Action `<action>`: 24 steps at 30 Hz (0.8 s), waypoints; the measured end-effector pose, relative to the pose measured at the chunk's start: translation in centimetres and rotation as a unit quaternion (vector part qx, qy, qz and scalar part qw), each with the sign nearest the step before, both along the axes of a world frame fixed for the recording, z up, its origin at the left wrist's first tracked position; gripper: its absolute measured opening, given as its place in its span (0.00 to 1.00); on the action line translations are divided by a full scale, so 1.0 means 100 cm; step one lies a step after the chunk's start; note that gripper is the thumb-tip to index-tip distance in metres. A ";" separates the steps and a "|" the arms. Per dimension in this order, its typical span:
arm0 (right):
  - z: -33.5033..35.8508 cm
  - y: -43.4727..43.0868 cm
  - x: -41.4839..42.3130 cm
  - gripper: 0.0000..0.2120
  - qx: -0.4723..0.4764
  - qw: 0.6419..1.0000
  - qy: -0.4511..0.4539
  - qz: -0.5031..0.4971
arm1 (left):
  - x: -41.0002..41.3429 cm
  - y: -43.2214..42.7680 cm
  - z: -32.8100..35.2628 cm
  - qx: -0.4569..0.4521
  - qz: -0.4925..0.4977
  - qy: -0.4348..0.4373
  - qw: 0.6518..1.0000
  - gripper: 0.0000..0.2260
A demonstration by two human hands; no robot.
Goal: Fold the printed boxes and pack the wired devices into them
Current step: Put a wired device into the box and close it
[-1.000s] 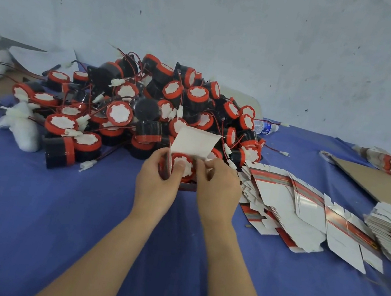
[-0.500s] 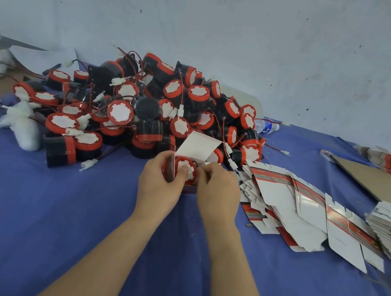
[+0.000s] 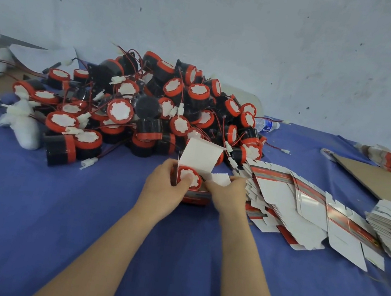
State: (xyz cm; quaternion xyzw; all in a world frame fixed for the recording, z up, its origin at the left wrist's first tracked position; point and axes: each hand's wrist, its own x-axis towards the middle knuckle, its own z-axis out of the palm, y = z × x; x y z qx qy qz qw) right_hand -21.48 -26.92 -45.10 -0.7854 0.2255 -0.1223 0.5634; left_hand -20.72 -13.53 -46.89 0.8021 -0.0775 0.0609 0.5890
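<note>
Right hand (image 3: 226, 196) shifted onto box flap (image 3: 220, 178); left hand (image 3: 163, 187) grips one device (image 3: 193, 176).

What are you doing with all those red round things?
A person is packing one wired device into a printed box on the blue table. The left hand holds box and device together; the right hand pinches a white side flap. The lid stands open. More devices are heaped behind, and flat boxes lie to the right.

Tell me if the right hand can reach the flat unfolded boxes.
Probably yes: the flat boxes lie just beside the right hand, nothing between, though it is pinching a box flap.
</note>
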 end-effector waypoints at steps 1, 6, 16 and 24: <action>-0.002 0.004 0.001 0.16 -0.032 0.999 -0.025 -0.004 | 0.000 -0.001 -0.002 0.039 0.025 -0.031 0.998 0.12; -0.005 0.020 0.000 0.14 -0.180 0.977 -0.117 0.005 | -0.005 0.000 -0.005 0.096 0.087 -0.175 0.976 0.15; -0.010 0.015 0.000 0.11 -0.157 0.967 -0.105 0.171 | 0.007 0.016 -0.003 0.019 0.056 -0.063 0.996 0.19; -0.009 0.014 -0.006 0.30 -0.101 0.967 -0.168 0.165 | 0.013 0.024 -0.002 -0.085 -0.038 -0.022 0.995 0.17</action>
